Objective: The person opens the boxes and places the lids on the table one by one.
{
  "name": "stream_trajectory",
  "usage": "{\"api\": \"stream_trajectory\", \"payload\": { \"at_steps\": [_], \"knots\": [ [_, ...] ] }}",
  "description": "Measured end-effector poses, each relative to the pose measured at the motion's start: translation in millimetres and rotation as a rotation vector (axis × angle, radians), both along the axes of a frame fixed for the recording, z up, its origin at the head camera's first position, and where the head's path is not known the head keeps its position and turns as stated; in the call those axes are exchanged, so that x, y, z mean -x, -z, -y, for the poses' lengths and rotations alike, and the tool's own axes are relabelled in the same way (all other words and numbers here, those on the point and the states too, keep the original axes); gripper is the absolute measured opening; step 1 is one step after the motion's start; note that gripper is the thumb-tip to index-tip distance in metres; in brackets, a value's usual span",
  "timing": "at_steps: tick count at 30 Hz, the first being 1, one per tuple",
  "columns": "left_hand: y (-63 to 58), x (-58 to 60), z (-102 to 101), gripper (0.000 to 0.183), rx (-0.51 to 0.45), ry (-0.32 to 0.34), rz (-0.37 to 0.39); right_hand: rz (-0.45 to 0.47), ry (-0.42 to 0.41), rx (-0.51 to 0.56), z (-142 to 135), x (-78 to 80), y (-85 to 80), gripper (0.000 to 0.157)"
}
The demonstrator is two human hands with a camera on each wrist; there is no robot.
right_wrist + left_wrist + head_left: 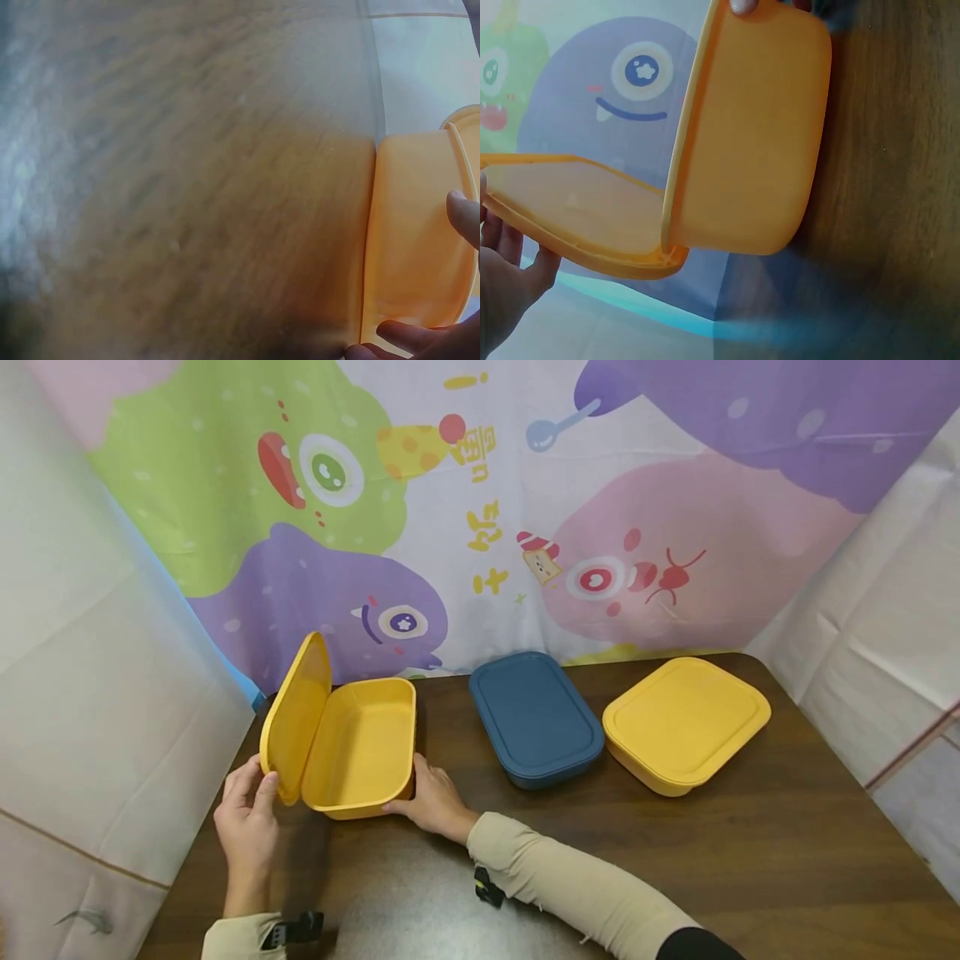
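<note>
Left hand (249, 822) had the raised lid (296, 727) pinched in its fingers, right hand (437, 799) had the open box (363, 752) gripped by a corner, so it sat between them. Blue box (536, 718) was right of those fingers, yellow box (686, 722) farther right.

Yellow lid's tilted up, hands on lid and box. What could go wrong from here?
1. Slip: the left hand holds the tilted lid only near one corner, so it might drop or twist.
2. Pinch: the right hand has its thumb at the rim of the open box; a closing lid could catch it.
</note>
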State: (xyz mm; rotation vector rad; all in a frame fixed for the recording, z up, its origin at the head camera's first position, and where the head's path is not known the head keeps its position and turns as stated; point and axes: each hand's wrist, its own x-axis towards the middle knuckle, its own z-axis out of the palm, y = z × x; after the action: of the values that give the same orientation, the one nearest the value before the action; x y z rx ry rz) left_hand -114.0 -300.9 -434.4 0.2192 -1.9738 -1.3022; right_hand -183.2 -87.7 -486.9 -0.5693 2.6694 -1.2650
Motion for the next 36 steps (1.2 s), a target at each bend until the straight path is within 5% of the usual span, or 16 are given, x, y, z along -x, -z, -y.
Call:
{"api": "stream_trajectory", "payload": {
  "at_steps": [9,16,24,36],
  "knots": [
    [3.2,3.6,4.6,0.033,-0.484,0.104,-0.197,-0.009,0.001,0.014,-0.5,0.4,1.4,0.081],
    [5.5,4.2,9.8,0.035,-0.716,0.170,-0.293,0.001,-0.007,0.024,1.2,0.4,2.0,0.080],
    [13.5,5.0,15.0,0.037,-0.784,0.186,-0.314,0.005,-0.009,0.019,2.2,0.5,2.5,0.085],
    [22.3,5.1,20.1,0.033,-0.819,0.132,-0.238,0.028,-0.006,0.015,2.6,-0.9,0.3,0.086]
  ]
}}
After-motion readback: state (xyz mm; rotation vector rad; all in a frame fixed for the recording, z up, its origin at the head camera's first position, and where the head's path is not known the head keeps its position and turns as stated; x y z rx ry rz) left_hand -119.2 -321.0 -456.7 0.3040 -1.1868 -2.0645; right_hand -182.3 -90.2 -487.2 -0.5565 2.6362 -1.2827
